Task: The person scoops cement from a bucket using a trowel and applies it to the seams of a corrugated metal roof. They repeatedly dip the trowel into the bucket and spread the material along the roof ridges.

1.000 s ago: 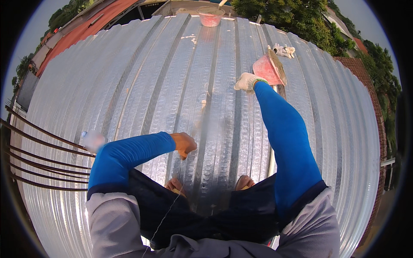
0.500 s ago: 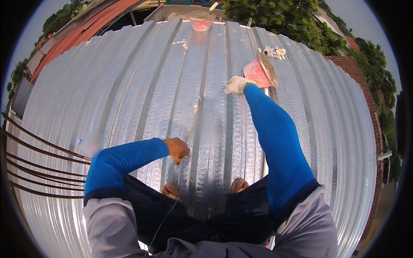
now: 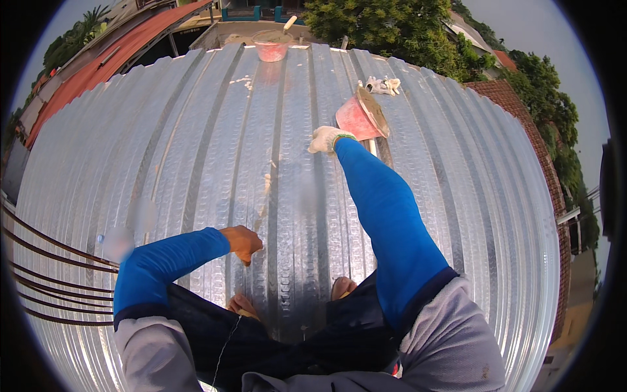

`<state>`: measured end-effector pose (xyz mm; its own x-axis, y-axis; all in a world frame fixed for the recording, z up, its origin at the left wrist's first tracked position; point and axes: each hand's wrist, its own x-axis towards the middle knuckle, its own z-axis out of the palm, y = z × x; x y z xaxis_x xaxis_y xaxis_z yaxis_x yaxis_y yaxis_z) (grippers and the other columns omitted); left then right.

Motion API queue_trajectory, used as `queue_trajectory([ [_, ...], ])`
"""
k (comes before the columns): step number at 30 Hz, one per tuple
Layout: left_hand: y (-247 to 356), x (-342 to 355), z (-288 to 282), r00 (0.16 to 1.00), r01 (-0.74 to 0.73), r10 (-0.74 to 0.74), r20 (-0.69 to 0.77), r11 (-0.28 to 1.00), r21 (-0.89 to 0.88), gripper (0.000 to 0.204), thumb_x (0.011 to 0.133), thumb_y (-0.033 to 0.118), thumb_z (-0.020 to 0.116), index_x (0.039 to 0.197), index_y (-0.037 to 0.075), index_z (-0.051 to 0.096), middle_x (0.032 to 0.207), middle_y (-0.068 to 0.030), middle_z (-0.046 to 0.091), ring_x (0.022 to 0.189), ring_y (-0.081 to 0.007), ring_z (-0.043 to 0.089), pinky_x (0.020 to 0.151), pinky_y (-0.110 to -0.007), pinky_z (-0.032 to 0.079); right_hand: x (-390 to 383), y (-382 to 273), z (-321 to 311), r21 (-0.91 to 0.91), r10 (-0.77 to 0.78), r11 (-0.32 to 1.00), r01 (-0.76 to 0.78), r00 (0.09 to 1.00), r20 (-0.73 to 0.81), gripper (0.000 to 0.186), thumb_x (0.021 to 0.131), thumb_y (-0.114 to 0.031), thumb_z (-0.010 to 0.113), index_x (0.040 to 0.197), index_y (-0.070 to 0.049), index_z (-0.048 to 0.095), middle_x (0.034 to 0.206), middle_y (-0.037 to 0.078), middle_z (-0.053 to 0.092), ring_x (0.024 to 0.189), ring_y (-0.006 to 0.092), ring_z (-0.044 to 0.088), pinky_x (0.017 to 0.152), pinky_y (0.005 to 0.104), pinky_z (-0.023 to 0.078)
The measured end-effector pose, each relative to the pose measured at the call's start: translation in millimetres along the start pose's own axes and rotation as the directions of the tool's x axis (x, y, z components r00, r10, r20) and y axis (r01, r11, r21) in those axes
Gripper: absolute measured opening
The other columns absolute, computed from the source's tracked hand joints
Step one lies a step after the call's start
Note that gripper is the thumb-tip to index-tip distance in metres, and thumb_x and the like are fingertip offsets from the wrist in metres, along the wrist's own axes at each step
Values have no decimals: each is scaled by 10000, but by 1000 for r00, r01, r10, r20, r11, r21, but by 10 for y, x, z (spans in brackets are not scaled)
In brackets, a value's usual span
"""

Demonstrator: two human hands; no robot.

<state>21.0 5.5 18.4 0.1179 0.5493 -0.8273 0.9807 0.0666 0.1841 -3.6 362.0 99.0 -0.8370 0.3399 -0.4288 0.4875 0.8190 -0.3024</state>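
Observation:
My bare left hand (image 3: 244,244) hangs low over the metal roof in front of my left foot, fingers curled downward and pressed together; what they may hold is hidden. My right hand (image 3: 330,139), in a white knitted glove, reaches far forward and looks closed, its grip hidden from here. Just beyond it, a red bucket (image 3: 359,119) of grey mortar tilts toward the right. A white pole (image 3: 373,147) shows below that bucket. Another pair of white gloves (image 3: 383,85) lies crumpled behind the bucket.
A second red bucket (image 3: 271,51) of mortar, with a light handle sticking out, stands at the roof's far edge. Dark bent rods (image 3: 59,261) jut in from the left. Corrugated metal sheeting (image 3: 196,144) spreads under my feet. Trees (image 3: 372,32) rise beyond.
The view has turned slightly, so the roof and buckets sit further left and lower in the picture. Both hands keep nearly the same pose and place on the roof.

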Motion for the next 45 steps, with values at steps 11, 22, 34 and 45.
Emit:
queue_trajectory([
  [11,-2,12,-1,999,-33,33,30,999,12,602,836,438,794,1303,84,660,1184,-158,728,1127,-370,683,926,-488,547,-10,-5,-1,4,-1,1000,1,1000,17,545,822,-334,776,1226,23,695,1096,169,726,872,277,702,779,409,574],
  [22,-50,52,52,1000,-28,28,-11,1000,6,587,819,429,798,1275,79,680,1159,-168,734,1125,-377,684,913,-497,549,-104,-52,-59,-21,7,1000,-6,999,47,528,829,-347,767,1208,15,704,1090,167,729,880,279,699,772,401,571],
  [34,-38,49,47,1000,-14,14,-16,1000,0,621,811,433,801,1302,82,656,1204,-167,719,1137,-377,680,931,-490,549,41,-2,6,8,-1,1000,1,999,46,671,832,-306,761,1418,-27,591,1186,154,707,891,257,688,765,397,569],
  [45,-17,17,37,998,-16,14,-63,1000,-17,503,805,369,811,1185,54,716,1111,-178,745,1074,-380,705,876,-489,569,47,4,6,-36,-34,999,35,999,24,693,826,-315,756,1438,-41,581,1210,155,705,913,263,700,777,398,570],
])
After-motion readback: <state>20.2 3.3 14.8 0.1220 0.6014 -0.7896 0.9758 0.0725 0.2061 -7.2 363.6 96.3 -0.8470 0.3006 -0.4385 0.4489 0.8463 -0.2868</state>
